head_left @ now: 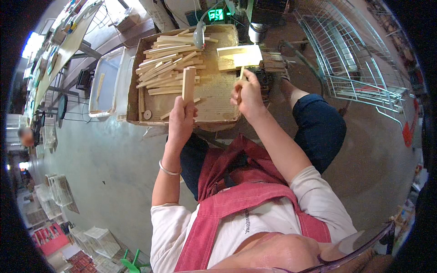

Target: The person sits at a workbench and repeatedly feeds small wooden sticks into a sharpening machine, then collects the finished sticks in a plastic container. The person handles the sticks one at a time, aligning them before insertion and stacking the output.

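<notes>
My left hand grips a short upright bundle of pale wooden strips over the left part of a shallow cardboard box. My right hand has a thin wooden stick pinched in its fingers, just in front of a brightly lit pale board. Many loose strips lie piled in the box, with a small wooden disc at its lower left. A lamp head hangs above the box's back. Behind the lit board is dark machinery, partly hidden.
A white plastic tub stands left of the box, beyond it a long cluttered table. A wire cart is at right. A green lit display is at back. A blurred person is at far left. Crates are lower left.
</notes>
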`<state>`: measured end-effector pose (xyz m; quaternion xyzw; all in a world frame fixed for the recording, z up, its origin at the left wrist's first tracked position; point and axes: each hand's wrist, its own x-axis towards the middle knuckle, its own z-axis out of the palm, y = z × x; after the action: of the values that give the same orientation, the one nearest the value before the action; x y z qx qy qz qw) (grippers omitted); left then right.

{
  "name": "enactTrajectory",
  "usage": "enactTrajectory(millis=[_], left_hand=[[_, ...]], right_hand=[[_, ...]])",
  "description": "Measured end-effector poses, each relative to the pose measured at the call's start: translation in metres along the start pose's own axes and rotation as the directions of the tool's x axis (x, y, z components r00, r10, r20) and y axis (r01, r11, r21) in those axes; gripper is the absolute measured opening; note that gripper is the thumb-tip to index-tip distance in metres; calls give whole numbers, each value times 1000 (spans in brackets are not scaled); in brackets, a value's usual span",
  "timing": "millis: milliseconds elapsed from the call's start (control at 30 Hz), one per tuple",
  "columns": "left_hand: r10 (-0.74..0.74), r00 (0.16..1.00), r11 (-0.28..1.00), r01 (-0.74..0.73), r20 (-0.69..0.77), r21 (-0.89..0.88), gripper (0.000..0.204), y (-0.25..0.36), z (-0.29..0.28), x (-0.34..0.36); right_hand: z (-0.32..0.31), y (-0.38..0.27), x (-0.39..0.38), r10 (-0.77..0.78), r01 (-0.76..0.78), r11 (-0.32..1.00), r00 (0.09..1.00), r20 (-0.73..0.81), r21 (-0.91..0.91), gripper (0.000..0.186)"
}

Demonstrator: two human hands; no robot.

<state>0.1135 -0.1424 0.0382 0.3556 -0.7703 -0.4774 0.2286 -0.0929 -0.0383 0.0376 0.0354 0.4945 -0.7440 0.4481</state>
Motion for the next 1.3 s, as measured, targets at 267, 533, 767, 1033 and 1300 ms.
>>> enactTrajectory(millis=[267,533,767,1033,1300], left_hand=[[48,997,990,-55,62,128,16,1,10,6],[22,996,985,-37,91,166,21,9,18,3],[60,993,981,-78,101,180,22,4,23,3],[74,992,980,-91,103,179,22,4,21,0],[57,995,977,-74,88,200,19,9,17,-5]], right_hand=[[-32,-10,-8,-235,201,948,965,-118,-246,60],[-70,-5,-21,-265,200,850,962,-68,-487,59],[-57,-7,-32,-87,98,966,995,55,-240,63],[-27,-18,-7,37,-27,997,991,128,-74,66],[-25,-11,-1,-88,93,984,995,-39,150,68]])
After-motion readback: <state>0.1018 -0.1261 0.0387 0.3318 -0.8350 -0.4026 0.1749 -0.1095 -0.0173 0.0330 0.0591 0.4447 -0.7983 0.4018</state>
